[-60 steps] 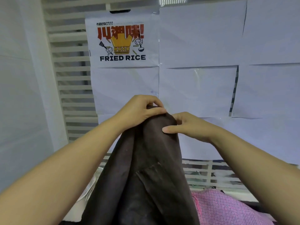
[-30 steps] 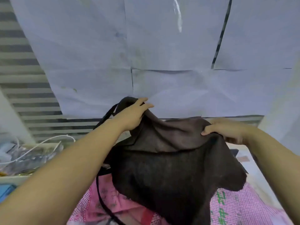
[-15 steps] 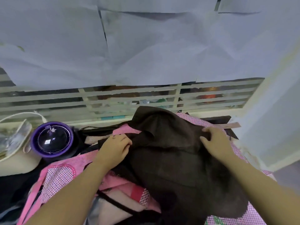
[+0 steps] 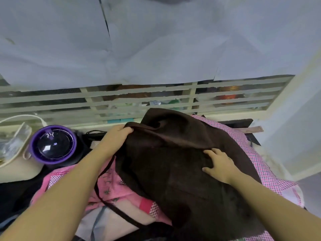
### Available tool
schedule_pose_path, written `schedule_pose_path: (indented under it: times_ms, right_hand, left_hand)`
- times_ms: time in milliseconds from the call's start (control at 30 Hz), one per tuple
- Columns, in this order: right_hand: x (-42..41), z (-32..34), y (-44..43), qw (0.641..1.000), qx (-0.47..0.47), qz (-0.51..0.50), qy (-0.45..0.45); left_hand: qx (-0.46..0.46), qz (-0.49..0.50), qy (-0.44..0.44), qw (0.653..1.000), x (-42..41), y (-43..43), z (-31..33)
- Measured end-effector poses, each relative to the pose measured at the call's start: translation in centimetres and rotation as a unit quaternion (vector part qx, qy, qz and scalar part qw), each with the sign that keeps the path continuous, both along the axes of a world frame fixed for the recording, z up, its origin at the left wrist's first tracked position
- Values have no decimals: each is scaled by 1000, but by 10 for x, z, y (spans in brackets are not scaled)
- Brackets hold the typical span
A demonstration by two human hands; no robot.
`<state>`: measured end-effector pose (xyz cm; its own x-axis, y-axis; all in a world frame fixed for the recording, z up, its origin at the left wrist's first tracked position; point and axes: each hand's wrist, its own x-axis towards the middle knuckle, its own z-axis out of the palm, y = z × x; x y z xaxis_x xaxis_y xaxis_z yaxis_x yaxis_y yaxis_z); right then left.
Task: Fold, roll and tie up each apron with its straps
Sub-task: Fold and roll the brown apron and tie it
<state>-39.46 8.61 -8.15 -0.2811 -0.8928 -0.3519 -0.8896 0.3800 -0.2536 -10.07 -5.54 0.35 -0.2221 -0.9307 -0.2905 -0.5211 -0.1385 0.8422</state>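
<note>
Brown fabric tops the heap: the brown apron point(image 4: 173, 174) lies spread over the pink checked aprons point(image 4: 243, 141). The left hand point(image 4: 116, 138) has its fingers curled round the far left edge, probably to pull it taut for a fold. The right hand point(image 4: 221, 166) lies flat with fingers straight, pinning the middle so nothing slides. A dark strap point(image 4: 104, 172) trails loose at the left, not yet tied.

Dark brown apron point(image 4: 175, 164) rumpled, spread atop pink checked aprons point(image 4: 260, 164).
</note>
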Motion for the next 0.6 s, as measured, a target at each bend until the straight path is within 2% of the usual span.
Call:
schedule_pose_path:
  times_ms: [67,133,200,267,333,367,400,467,533,600]
  right_hand:
    - [6,6,-4,999,-46,-15,-6]
    - [12,13,-10,995,-98,-20,-24]
    - [18,17,-16,991,-124,-15,-40]
    - [27,17,-22,994,-98,5,-44]
    - [38,12,-27,998,-43,28,-30]
    - [42,8,-28,999,-23,36,-22]
    - [46,4,-28,999,-9,42,-15]
    - [55,-4,-28,998,10,58,-3]
    - [61,-11,-25,996,25,80,7]
    - [64,-16,-23,994,39,103,18]
  left_hand:
    - [170,48,56,983,10,2,34]
    - [269,45,71,960,30,2,54]
    - [298,36,55,952,53,-1,59]
    - [290,60,10,955,81,-1,50]
    - [227,79,-80,967,108,-1,26]
    - [165,72,-154,972,120,0,11]
    - [82,62,-239,966,129,1,-5]
    - [-58,60,-371,925,140,17,-28]
    - [-219,48,-370,901,134,38,-47]
    - [-323,-68,-299,895,122,57,-64]
